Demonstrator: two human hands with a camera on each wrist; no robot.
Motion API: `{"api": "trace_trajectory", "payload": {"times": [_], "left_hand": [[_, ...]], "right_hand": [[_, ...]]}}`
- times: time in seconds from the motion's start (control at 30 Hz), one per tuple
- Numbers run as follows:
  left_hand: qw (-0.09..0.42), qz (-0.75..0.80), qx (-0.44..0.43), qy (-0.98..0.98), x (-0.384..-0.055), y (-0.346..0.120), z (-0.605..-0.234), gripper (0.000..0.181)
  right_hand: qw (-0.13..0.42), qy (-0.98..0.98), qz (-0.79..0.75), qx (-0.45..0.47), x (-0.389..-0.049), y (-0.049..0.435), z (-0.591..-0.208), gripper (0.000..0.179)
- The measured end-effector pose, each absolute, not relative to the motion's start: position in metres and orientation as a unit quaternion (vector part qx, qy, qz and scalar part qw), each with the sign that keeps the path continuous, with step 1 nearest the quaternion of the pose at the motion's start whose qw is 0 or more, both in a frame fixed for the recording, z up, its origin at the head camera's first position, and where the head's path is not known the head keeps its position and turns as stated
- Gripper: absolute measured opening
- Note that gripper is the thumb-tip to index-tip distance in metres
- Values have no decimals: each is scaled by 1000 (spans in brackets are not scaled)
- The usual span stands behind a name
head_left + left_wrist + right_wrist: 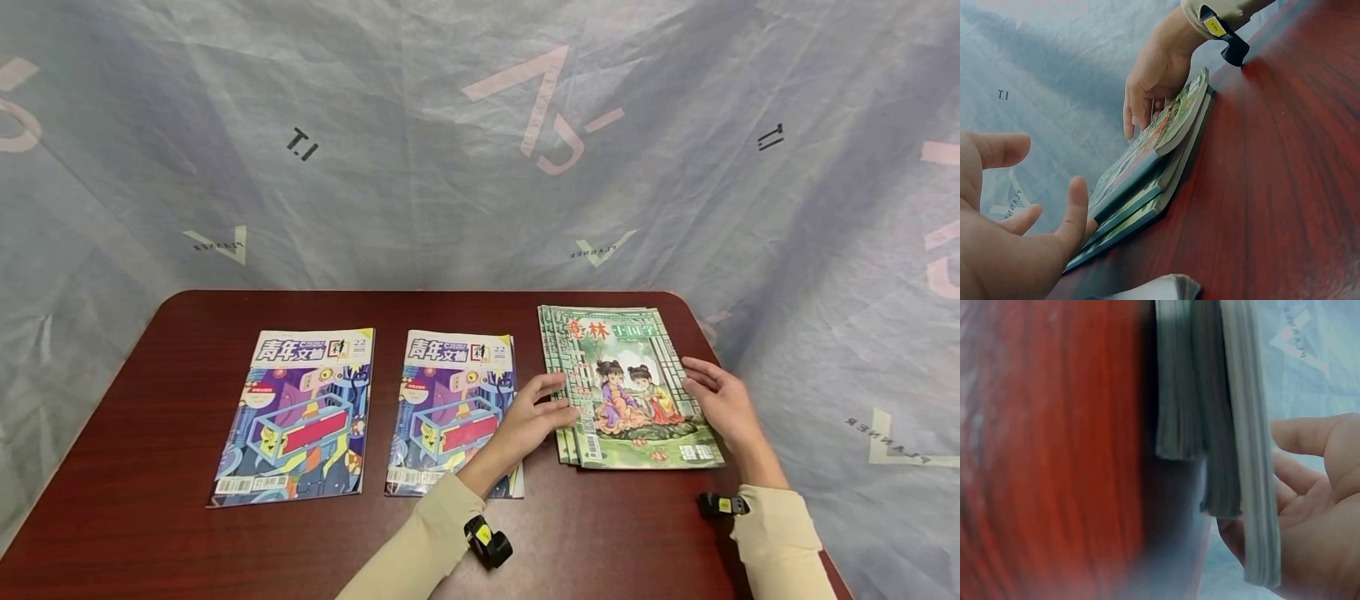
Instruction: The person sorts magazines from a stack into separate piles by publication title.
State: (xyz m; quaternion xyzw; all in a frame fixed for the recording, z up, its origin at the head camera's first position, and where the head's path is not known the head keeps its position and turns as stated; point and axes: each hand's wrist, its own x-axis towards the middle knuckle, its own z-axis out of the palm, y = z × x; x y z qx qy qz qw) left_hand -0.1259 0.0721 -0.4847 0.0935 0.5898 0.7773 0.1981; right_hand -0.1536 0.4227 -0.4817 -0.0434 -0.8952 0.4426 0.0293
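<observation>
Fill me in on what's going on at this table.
A person sits at a red-brown table with both hands at a stack of green magazines on its right side. The left hand rests open at the stack's left edge; the right hand lies open on its right edge. The stack is slightly fanned, about three copies. To its left lie two purple magazines, one in the middle and one further left, flat and apart.

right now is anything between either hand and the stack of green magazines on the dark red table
Nothing visible. The left hand touches the stack of green magazines at its left edge; the right hand rests on its right edge.
</observation>
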Motion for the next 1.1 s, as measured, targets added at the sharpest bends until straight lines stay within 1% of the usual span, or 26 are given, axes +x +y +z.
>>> {"api": "trace_trajectory", "payload": {"times": [0.37, 0.63, 0.73, 0.93, 1.1], "left_hand": [[190, 774, 104, 595, -125, 69, -483, 62], [181, 770, 115, 601, -126, 66, -483, 60], [177, 765, 121, 607, -125, 65, -482, 59], [164, 762, 135, 612, -126, 59, -481, 57], [156, 751, 135, 627, -128, 50, -481, 58]], "right_hand": [[-9, -911, 411, -24, -150, 419, -477, 58], [-14, -927, 375, -12, -148, 416, -473, 60], [-2, -934, 358, -12, -148, 416, -473, 60], [50, -950, 308, -19, -147, 410, -468, 57], [74, -949, 305, -29, -144, 398, -462, 55]]}}
